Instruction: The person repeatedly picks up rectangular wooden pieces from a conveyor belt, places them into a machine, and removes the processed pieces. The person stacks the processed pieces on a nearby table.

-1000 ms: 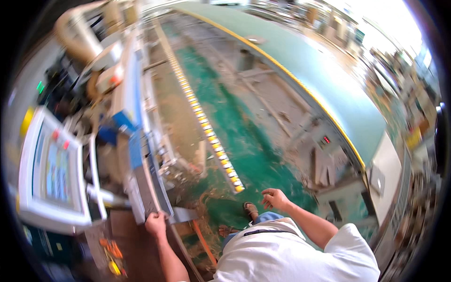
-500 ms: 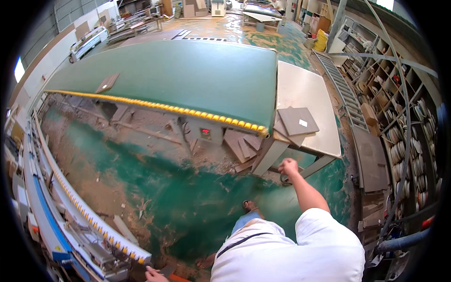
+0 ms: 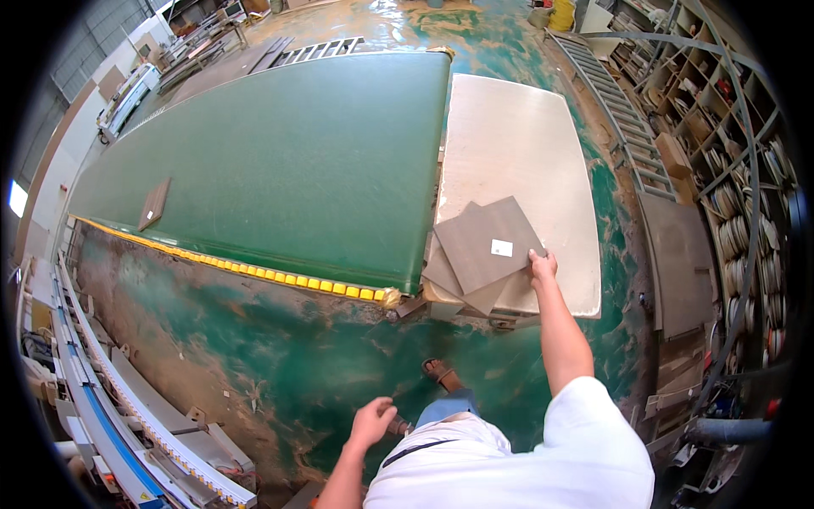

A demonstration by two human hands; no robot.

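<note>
My right hand (image 3: 543,266) grips the right corner of a brown wood-grain board (image 3: 483,242) with a small white label. That board lies askew on another brown board (image 3: 441,270), which shows at its left and lower edges. Both rest at the near left end of a cream-topped table (image 3: 526,144). Low in front of my body hangs my left hand (image 3: 373,422), loosely curled, with a gap between thumb and fingers and nothing held.
A long green conveyor belt (image 3: 280,161) with yellow edge rollers adjoins the table; a small brown board (image 3: 154,204) lies on it. A machine with a blue strip (image 3: 102,407) stands at the left. On the right are a roller track (image 3: 615,110) and shelves with coiled edging (image 3: 733,237).
My right hand has reached forward and taken hold of the top board's corner. My left hand has come away from the machine at the left toward my body. I am closer to the table.
</note>
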